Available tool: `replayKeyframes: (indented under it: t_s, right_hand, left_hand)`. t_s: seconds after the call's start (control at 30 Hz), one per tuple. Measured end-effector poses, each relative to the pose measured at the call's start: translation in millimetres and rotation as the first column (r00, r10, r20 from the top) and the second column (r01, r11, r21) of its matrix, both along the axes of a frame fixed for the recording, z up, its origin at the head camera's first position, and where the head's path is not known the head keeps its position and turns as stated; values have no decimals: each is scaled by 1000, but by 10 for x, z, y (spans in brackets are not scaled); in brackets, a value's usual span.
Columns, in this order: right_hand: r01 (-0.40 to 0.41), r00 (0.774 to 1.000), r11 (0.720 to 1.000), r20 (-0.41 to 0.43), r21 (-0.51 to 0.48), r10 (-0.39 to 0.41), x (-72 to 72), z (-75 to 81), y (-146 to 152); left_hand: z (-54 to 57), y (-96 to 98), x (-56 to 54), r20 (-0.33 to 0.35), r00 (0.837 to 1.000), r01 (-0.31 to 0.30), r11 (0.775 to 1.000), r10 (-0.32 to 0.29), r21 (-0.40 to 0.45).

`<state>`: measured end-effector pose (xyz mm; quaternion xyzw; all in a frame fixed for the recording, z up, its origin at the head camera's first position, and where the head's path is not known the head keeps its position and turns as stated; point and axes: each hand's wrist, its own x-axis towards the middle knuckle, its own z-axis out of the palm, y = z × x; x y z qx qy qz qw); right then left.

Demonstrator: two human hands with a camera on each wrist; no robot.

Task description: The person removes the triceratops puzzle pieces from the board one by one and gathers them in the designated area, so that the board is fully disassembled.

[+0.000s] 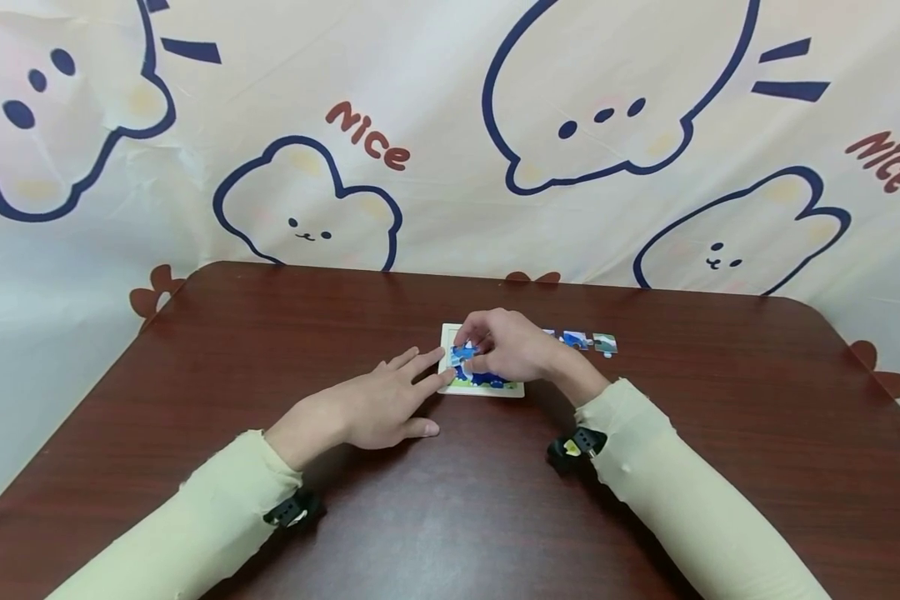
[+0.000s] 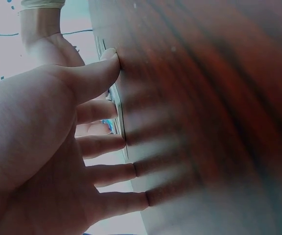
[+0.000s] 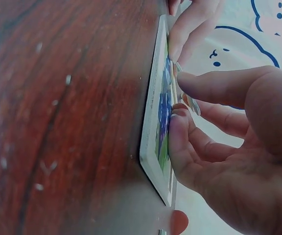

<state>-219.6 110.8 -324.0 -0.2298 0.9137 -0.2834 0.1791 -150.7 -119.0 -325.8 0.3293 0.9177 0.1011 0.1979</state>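
A jigsaw puzzle board [image 1: 495, 393] with a pale rim and a blue and green picture lies flat on the table. My right hand [image 1: 513, 346] is over the board, pinching a puzzle piece [image 3: 195, 106] between thumb and fingers; the piece is tilted just above the picture. In the head view that hand hides much of the board's upper right. My left hand [image 1: 378, 406] lies with fingers spread at the board's left side. Its fingertips reach the rim, while the thumb [image 1: 421, 428] is out on the table in front.
Several loose puzzle pieces [image 1: 574, 340] lie in a row right of the board, partly behind the right hand. The brown wooden table [image 1: 450, 517] spreads around them. A pale cloth [image 1: 442, 208] with cartoon drawings hangs behind the table's far edge.
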Motion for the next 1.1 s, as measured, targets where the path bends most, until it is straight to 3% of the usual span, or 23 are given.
replayKeyframes:
  t_s: [0.47, 0.77, 1.1]
  right_hand:
    - [30, 999, 999, -12, -15, -31, 24, 26, 43]
    - [-4, 999, 998, -49, -64, 1, 40, 51, 132]
    - [54, 992, 992, -109, -112, -66, 83, 74, 327]
  left_hand:
    - [-13, 7, -4, -10, 1000, -5, 1000, 5, -7]
    - [4, 15, -10, -2, 1000, -5, 1000, 5, 2]
    - [-3, 30, -13, 3, 1000, -11, 1000, 11, 2]
